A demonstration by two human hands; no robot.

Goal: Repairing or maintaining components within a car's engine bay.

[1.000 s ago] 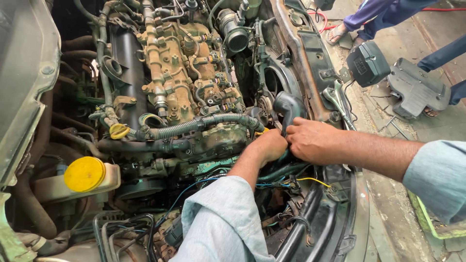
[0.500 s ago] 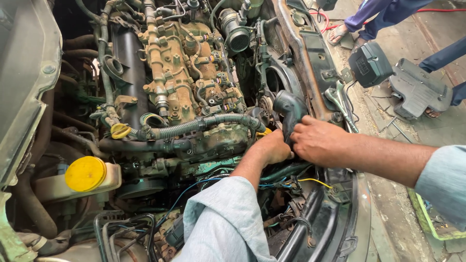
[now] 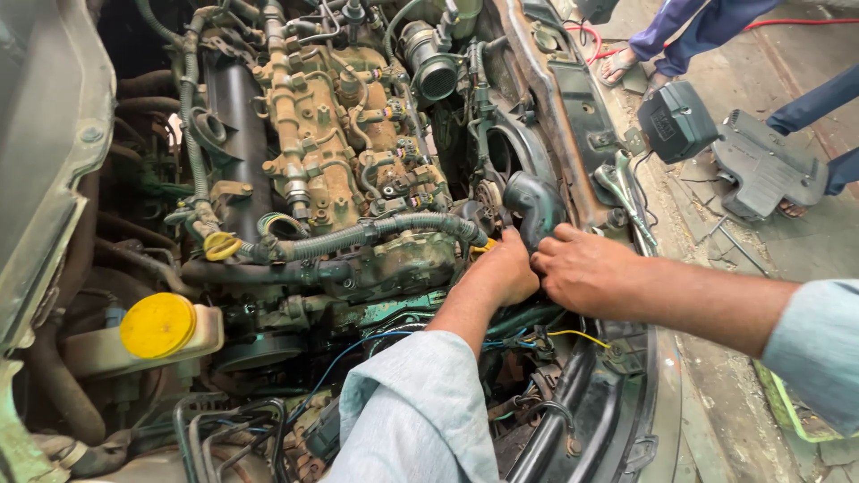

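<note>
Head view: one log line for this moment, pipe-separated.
scene: open engine bay | left hand: at base of black elbow hose | right hand: gripping same hose | nearby: corrugated loom, yellow cap

It was a car repair workshop: an open engine bay (image 3: 340,179) with a grimy engine, loose car parts (image 3: 761,161) on the concrete floor (image 3: 716,376).

Daylight falls on a dusty concrete floor (image 3: 716,358), where a red hose (image 3: 787,22) trails and black plastic covers (image 3: 765,165) lie loose.
</note>
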